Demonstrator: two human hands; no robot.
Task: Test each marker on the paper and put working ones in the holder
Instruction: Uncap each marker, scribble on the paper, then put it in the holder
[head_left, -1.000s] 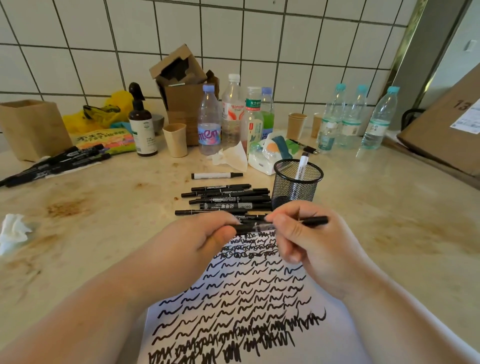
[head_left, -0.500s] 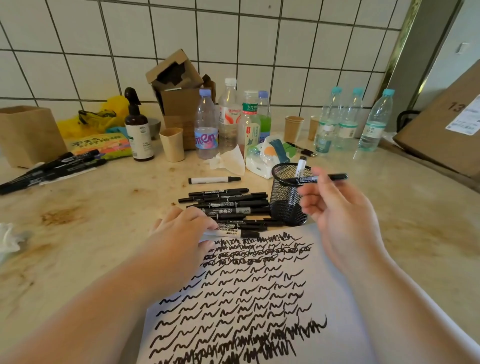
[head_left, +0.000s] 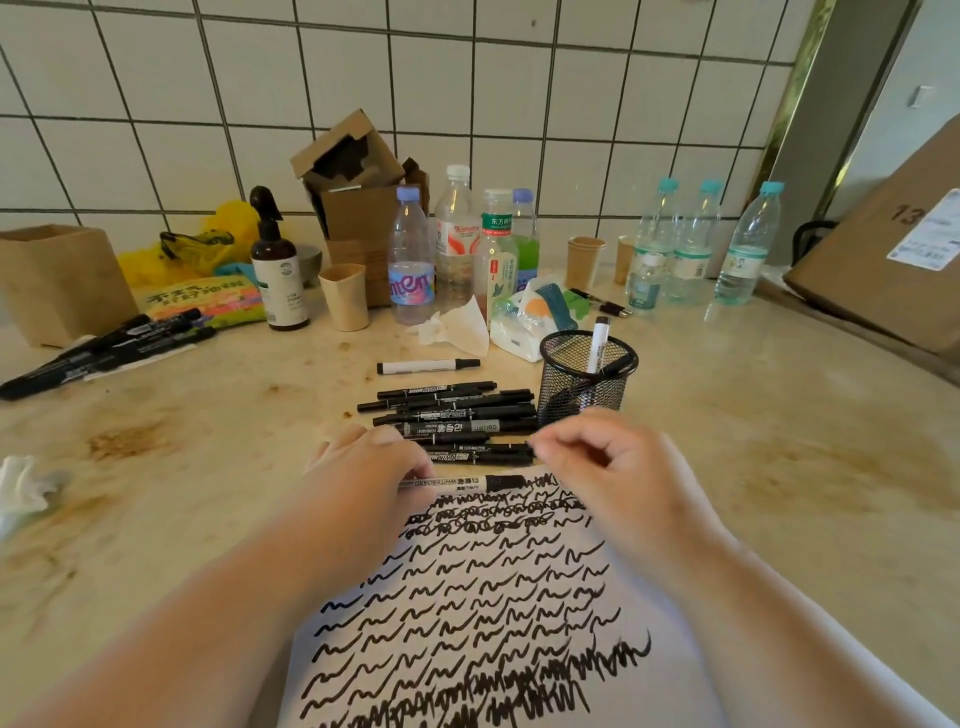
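My left hand (head_left: 363, 470) grips a white-barrelled whiteboard marker (head_left: 457, 483) with a black cap, held level over the top edge of the scribble-covered paper (head_left: 467, 597). My right hand (head_left: 618, 467) is empty, its fingers loosely curled and its fingertips just right of the marker's cap. Behind both hands lies a row of several black markers (head_left: 457, 413). Right of that row, the black mesh holder (head_left: 566, 387) contains a white marker (head_left: 598, 343) and a black marker (head_left: 617, 366) leaning on its rim.
One white marker (head_left: 426, 366) lies alone behind the row. Another group of black markers (head_left: 104, 348) lies far left. Bottles (head_left: 457, 244), paper cups (head_left: 345, 296), a tissue (head_left: 452, 327) and cardboard boxes (head_left: 358, 208) line the tiled wall. A large box (head_left: 883, 270) sits at the right.
My right hand carried the black marker to the holder, left it there and came back empty. My left hand picked up the white whiteboard marker from the row.
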